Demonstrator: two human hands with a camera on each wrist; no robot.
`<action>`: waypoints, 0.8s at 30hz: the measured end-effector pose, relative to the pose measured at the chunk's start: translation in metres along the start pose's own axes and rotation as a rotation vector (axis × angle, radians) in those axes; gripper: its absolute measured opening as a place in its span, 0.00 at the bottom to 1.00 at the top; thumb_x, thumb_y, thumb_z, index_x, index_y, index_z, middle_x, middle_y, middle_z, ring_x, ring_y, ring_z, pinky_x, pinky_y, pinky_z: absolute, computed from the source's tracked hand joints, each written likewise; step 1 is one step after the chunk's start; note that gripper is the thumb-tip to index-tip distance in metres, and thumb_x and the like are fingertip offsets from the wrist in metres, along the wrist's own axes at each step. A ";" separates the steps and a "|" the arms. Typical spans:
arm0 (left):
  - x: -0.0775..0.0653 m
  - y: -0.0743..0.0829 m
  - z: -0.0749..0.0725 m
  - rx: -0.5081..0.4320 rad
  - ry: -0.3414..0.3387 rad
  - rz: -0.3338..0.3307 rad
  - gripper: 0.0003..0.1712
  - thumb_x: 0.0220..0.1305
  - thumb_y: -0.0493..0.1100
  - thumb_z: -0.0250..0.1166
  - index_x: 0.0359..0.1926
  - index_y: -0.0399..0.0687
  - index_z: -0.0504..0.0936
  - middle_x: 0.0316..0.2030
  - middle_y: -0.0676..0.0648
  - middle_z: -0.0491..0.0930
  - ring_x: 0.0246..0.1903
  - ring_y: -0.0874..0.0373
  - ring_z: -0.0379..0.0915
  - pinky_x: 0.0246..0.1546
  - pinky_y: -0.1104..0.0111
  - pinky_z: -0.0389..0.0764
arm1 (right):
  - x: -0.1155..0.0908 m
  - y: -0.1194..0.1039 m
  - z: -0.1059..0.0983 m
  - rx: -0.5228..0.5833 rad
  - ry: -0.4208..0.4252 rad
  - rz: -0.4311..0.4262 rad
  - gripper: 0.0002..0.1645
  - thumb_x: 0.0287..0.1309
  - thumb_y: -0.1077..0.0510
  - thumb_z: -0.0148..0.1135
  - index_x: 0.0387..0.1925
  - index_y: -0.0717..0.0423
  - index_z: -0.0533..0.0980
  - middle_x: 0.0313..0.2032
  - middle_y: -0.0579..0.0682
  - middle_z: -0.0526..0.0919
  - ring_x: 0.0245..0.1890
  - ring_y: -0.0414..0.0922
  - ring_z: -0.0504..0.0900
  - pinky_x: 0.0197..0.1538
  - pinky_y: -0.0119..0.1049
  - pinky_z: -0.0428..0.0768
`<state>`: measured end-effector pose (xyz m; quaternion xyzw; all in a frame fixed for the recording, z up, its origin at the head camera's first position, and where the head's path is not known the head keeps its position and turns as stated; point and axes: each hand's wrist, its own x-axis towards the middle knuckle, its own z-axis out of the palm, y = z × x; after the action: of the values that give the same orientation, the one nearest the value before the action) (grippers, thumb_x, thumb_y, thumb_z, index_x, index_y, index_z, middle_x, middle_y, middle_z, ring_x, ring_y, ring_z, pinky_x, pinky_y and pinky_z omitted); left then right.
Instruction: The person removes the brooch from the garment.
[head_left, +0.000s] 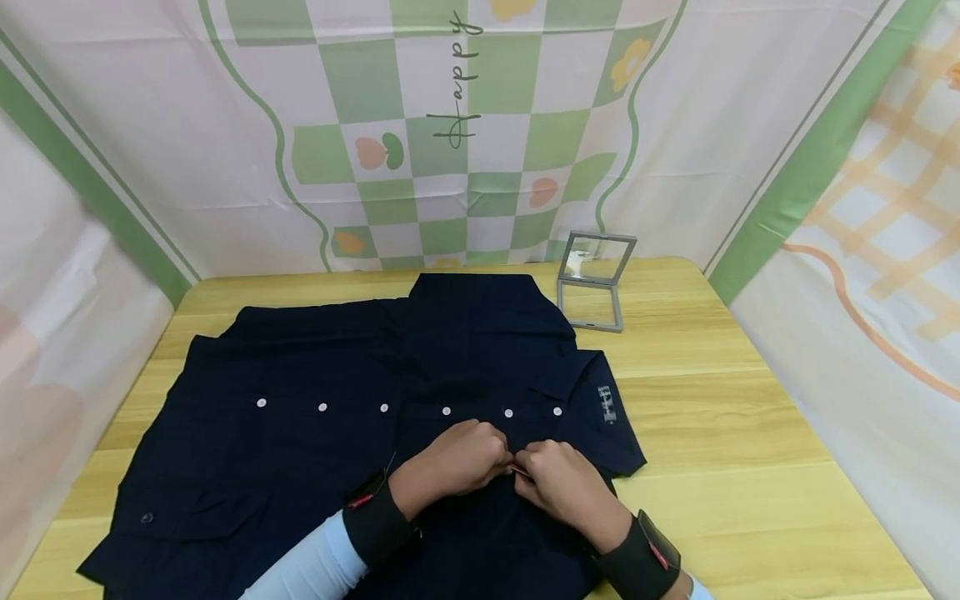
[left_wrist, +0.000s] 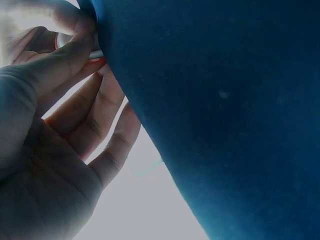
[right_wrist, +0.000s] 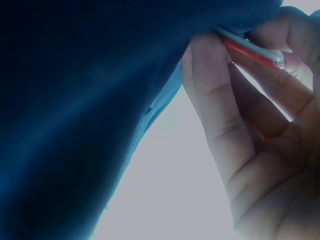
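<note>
The fingers of the left hand and those of the right hand are curled together, pinching a thin red-and-white stick between them at the fabric's edge. That stick lies where both hands meet, atop a dark navy shirt spread flat on the wooden counter. A small grey frame stands behind, near the shirt's collar.
</note>
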<state>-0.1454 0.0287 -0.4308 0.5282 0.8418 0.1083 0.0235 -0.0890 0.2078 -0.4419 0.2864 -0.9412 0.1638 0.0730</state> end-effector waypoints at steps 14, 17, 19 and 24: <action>0.000 0.001 -0.001 0.047 0.026 0.010 0.13 0.64 0.45 0.67 0.22 0.53 0.84 0.20 0.57 0.77 0.19 0.71 0.68 0.21 0.82 0.65 | 0.001 0.000 -0.001 -0.012 -0.007 0.003 0.24 0.50 0.63 0.69 0.13 0.45 0.63 0.15 0.39 0.60 0.15 0.28 0.56 0.20 0.22 0.54; -0.001 0.001 -0.002 0.046 0.051 0.031 0.13 0.63 0.44 0.68 0.21 0.53 0.83 0.20 0.57 0.76 0.18 0.71 0.66 0.20 0.82 0.65 | 0.001 0.000 0.000 -0.010 -0.006 0.002 0.24 0.50 0.63 0.69 0.13 0.45 0.63 0.15 0.38 0.60 0.15 0.28 0.57 0.20 0.22 0.54; -0.001 0.001 -0.002 0.042 0.057 0.039 0.13 0.63 0.44 0.68 0.20 0.53 0.83 0.19 0.57 0.75 0.17 0.71 0.66 0.20 0.82 0.64 | 0.000 0.000 0.000 -0.013 -0.006 0.000 0.24 0.50 0.64 0.69 0.13 0.45 0.64 0.15 0.38 0.60 0.15 0.28 0.58 0.20 0.22 0.54; 0.000 0.001 -0.002 0.036 0.033 0.025 0.13 0.64 0.44 0.67 0.21 0.52 0.84 0.20 0.56 0.76 0.18 0.70 0.67 0.20 0.82 0.65 | 0.001 0.000 -0.001 -0.023 -0.012 0.001 0.23 0.50 0.63 0.69 0.14 0.45 0.65 0.15 0.39 0.62 0.15 0.29 0.60 0.20 0.22 0.56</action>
<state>-0.1447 0.0284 -0.4289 0.5370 0.8374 0.1020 -0.0011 -0.0894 0.2077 -0.4407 0.2860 -0.9436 0.1512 0.0707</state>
